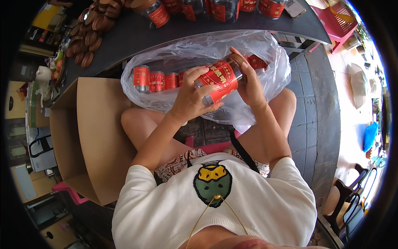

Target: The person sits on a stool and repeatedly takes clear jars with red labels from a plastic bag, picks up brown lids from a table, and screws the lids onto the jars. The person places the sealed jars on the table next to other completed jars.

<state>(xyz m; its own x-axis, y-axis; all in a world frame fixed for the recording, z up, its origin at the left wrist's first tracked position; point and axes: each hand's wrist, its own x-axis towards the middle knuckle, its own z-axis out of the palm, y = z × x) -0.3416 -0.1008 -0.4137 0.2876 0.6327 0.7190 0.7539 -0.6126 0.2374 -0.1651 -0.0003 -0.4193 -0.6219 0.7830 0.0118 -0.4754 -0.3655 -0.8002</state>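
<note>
While the person sits with knees apart, both hands hold one jar point(219, 81) above the lap, just in front of the near edge of the dark table point(174, 31). The left hand point(191, 96) wraps its lower body, fingers curled over the red label, and the right hand point(248, 83) closes around the brown lid end, so the jar lies tilted, lid up toward the right. Directly behind it a clear plastic bag point(186, 52) gapes open, resting against the table's near edge and spilling onto the knees; inside it lie more jars point(155, 80) in a row on their sides, red labels showing, and at least one more behind the right hand, mostly hidden by it. How many the bag holds cannot be told, since the hands and the creased plastic cover much of it. On the table's far edge stand other red-labelled jars point(157, 12), cut off by the top of the view, and toward its left end lies a heap of brown lids point(89, 33). An open cardboard box point(89, 137) sits by the left knee, its inside bare as far as it shows. A red plastic basket point(338, 20) lies past the table's right end, partly cut off.
</note>
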